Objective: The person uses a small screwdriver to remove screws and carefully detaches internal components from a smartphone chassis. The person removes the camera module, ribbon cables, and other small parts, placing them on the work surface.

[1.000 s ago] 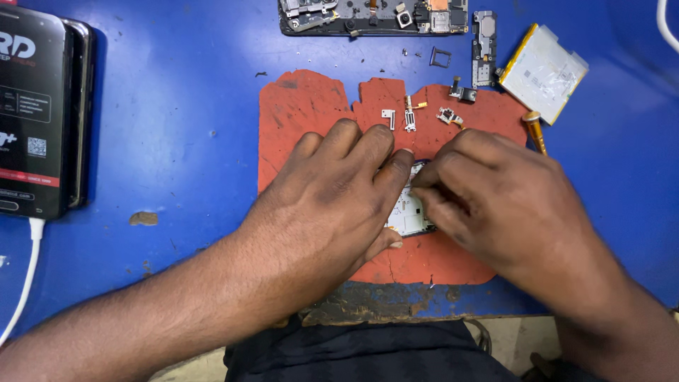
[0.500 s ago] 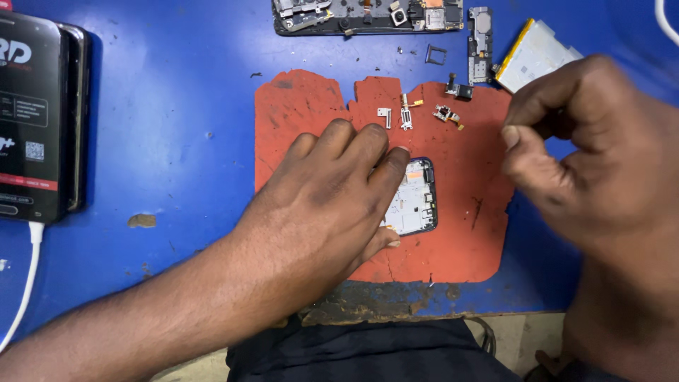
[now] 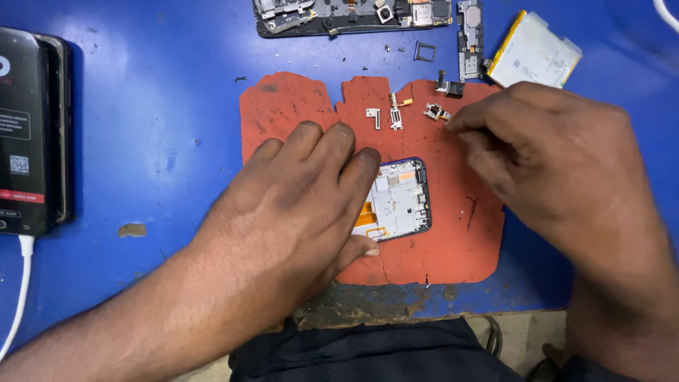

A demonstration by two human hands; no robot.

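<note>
Left hand (image 3: pixel 297 205) flat (fingers spread) on phone frame (image 3: pixel 398 200), right hand (image 3: pixel 552 166) pinched, fingertips near small part (image 3: pixel 433 111), grasp unclear

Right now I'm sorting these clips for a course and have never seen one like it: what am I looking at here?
The single view comes from a camera on a person's head, looking down at their own bare hands. The left hand presses down an opened phone frame on a torn red mat over a blue table. The right hand reaches with its fingertips toward a small component beside tiny metal brackets. Whether it grips anything I cannot tell. Further back lie a second dismantled phone and a battery; at left, a black phone on a white cable.
</note>
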